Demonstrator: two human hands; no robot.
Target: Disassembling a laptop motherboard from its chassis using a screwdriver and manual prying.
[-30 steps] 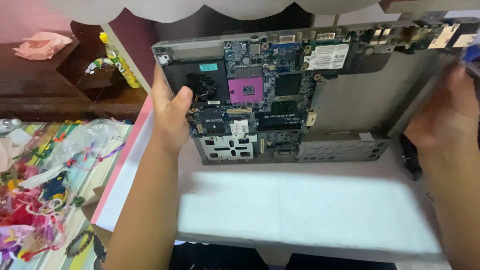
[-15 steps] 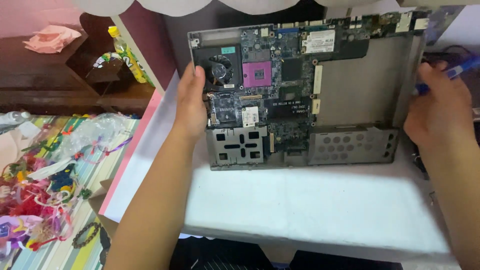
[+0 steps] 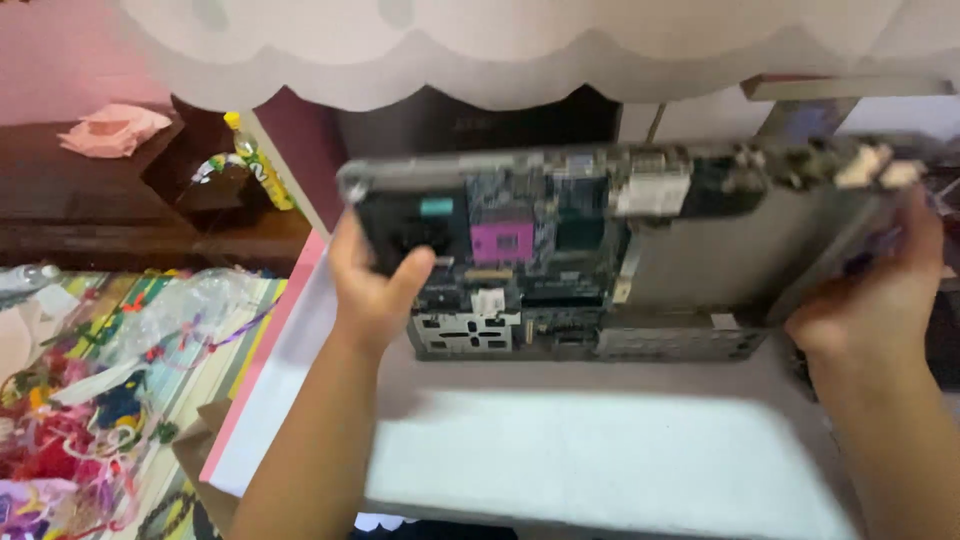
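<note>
Change: since the earlier frames the opened laptop base (image 3: 640,260) has tipped up, its far edge now raised toward the camera and its near edge low over the white table (image 3: 560,470); the picture is blurred with the motion.
Left hand (image 3: 375,280): grasping the left edge of the base, thumb laid over the dark fan corner of the board, fingers hidden behind.
Right hand (image 3: 870,300): wrapped around the right edge of the base; a blue pen-like tool seems tucked in the same grip, but the blur leaves that unsure.
Laptop base: held between both hands, tilted, its near edge at or just above the table; which, I cannot tell.
Motherboard (image 3: 520,240): seated in the grey shell, with the purple processor socket (image 3: 503,240) bare and a metal slot cage along the near edge.
Progress: by my reading, the covers and the cooler over the socket are already off; the board itself sits in the shell, so lifting it out looks not yet done.
Surroundings: a bottle with a yellow cap (image 3: 250,160) stands on the dark wooden shelf at left; coloured ribbons and clear plastic (image 3: 90,400) lie on the floor beside the table.
</note>
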